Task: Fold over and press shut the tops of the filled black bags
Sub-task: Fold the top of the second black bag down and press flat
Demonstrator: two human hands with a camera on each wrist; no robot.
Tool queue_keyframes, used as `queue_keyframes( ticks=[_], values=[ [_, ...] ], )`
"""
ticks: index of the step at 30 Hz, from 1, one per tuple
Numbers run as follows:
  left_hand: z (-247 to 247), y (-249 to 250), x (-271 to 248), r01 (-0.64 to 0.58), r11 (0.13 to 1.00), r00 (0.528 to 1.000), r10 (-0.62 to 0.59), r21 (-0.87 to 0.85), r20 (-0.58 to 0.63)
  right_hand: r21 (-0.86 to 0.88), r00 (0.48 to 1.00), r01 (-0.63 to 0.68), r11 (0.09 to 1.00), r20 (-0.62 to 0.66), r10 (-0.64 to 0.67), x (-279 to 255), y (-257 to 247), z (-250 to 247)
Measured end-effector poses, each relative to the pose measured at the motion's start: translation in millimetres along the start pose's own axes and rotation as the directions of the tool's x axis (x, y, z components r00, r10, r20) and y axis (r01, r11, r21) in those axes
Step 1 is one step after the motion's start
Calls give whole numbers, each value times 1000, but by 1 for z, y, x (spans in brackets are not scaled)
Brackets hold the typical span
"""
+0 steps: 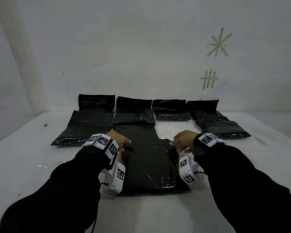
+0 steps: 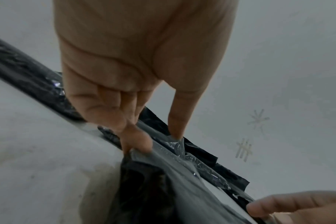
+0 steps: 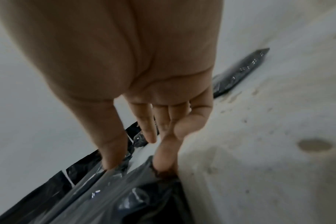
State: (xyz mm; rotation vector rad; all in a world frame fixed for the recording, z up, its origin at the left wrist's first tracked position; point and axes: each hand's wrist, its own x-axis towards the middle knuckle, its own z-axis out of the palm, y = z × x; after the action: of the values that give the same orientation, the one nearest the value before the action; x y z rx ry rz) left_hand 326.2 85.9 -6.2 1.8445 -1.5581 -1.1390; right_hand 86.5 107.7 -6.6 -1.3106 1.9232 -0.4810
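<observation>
The black bag (image 1: 151, 167) lies flat on the counter (image 1: 40, 165) right in front of you, its top edge pulled up between your hands. Your left hand (image 1: 120, 142) pinches the left corner of that top — thumb (image 2: 179, 115) on one side of the plastic, fingertips (image 2: 138, 141) on the other. Your right hand (image 1: 183, 140) grips the right corner the same way, thumb (image 3: 109, 145) and fingers (image 3: 163, 157) clamped on the film. Beyond it, more filled black bags (image 1: 168, 110) sit in a row against the wall (image 1: 141, 47) — flaps standing up against it. Tape marks (image 1: 219, 42) stick to the wall at upper right.
</observation>
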Motion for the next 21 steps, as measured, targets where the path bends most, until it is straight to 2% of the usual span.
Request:
queue_keyframes(
  ticks=[4,7,11,16,21],
  values=[
    [-2,-4,13,128,987,992,-127,-94,22,197,992,-129,972,21,127,7,2,-5],
    [-3,-7,18,165,966,986,-157,-200,57,299,987,-158,941,30,157,12,4,-8],
    [-4,-8,22,131,908,991,-104,-397,89,449,996,-79,890,6,86,7,4,-6],
    [-2,-16,18,122,879,990,-76,-461,117,637,996,24,770,47,-71,-5,9,3],
    [3,-18,13,99,852,992,-43,-514,120,673,992,94,734,-2,-126,-5,11,12]
  ],
)
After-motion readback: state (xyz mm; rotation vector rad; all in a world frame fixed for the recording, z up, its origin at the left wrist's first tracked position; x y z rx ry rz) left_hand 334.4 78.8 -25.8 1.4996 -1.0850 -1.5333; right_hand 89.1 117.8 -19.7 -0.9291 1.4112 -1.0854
